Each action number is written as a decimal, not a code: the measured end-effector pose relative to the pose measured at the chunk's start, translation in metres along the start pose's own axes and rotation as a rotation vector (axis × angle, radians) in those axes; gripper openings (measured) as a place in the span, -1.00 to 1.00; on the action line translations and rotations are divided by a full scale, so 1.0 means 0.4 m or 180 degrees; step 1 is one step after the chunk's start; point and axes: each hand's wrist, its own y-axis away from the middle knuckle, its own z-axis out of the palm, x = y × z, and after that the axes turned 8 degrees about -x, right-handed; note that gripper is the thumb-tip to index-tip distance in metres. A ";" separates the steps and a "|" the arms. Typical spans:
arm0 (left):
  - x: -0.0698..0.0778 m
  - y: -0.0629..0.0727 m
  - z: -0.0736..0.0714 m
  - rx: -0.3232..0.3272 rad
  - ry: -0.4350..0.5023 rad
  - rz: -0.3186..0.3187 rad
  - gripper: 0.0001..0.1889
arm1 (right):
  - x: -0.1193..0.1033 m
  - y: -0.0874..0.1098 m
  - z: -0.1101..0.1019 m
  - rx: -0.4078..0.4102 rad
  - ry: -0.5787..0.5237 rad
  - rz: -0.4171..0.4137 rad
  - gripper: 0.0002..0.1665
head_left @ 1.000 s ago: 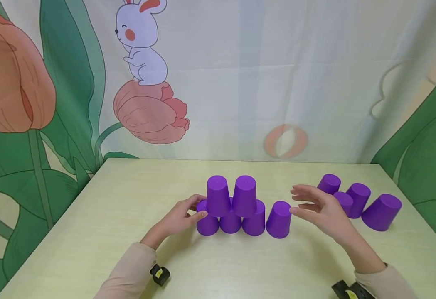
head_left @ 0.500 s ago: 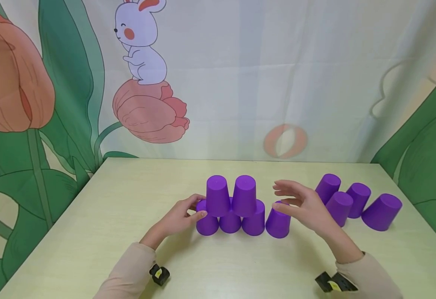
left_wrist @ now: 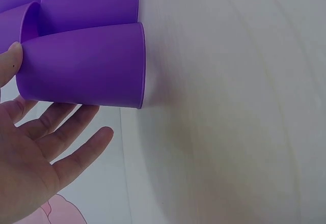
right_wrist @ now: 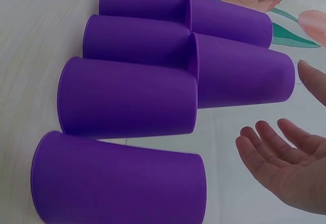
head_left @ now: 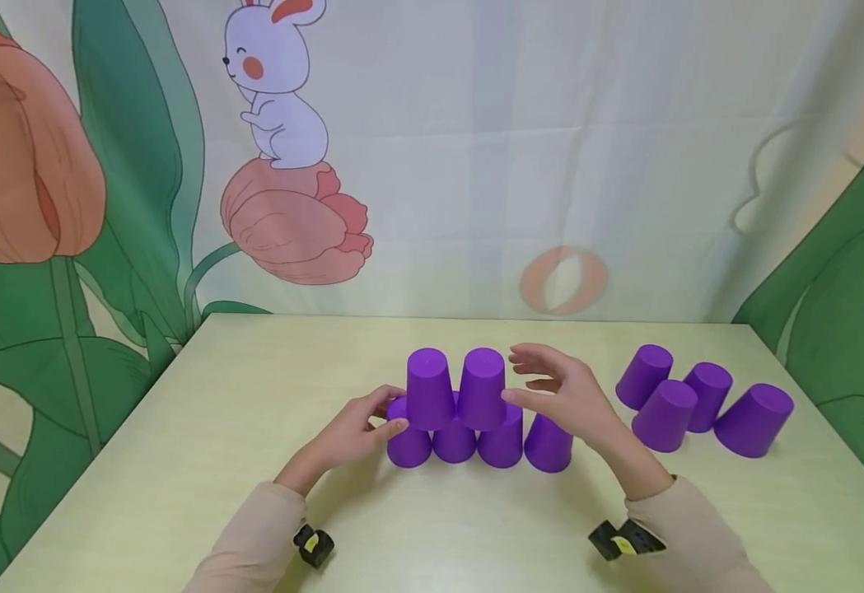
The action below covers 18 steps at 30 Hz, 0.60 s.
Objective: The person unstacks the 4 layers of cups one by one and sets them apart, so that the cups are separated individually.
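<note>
End cup [head_left: 548,446], top hidden in head view behind spread right hand [head_left: 572,397]; leftmost cup [head_left: 408,449] in the pinch of left hand [head_left: 353,430]

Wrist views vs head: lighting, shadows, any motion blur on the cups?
Head: bright, fairly even light, soft shadow on the table below the left hand; left wrist: dimmer and greyer, soft shadow beside the nearest cup; right wrist: also dim, cups dark purple; no obvious motion blur on cups in any view.
</note>
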 end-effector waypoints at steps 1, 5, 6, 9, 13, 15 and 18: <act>0.000 -0.001 0.000 0.0000 -0.0012 -0.0008 -0.62 | -0.001 -0.005 0.003 -0.0006 -0.0008 0.0004 -0.34; -0.001 -0.001 -0.001 0.0005 -0.0024 0.0010 -0.61 | -0.005 -0.023 0.016 -0.0028 -0.0029 -0.0029 -0.32; -0.001 -0.001 -0.002 0.0013 -0.0019 0.0022 -0.61 | -0.006 -0.028 0.019 -0.0034 -0.0045 -0.0044 -0.32; -0.001 0.000 -0.002 0.0030 -0.0012 0.0061 -0.61 | -0.004 -0.041 0.029 -0.0061 -0.0073 -0.0070 -0.33; -0.002 0.000 -0.001 0.0018 -0.0011 0.0051 -0.61 | -0.002 -0.052 0.041 -0.0083 -0.0100 -0.0048 -0.40; -0.003 0.000 -0.001 0.0007 -0.0007 0.0034 -0.60 | -0.003 -0.054 0.045 -0.0070 -0.0103 -0.0032 -0.42; -0.003 0.000 -0.002 0.0008 -0.0008 0.0037 -0.61 | -0.006 -0.053 0.049 -0.0041 -0.0093 -0.0002 -0.42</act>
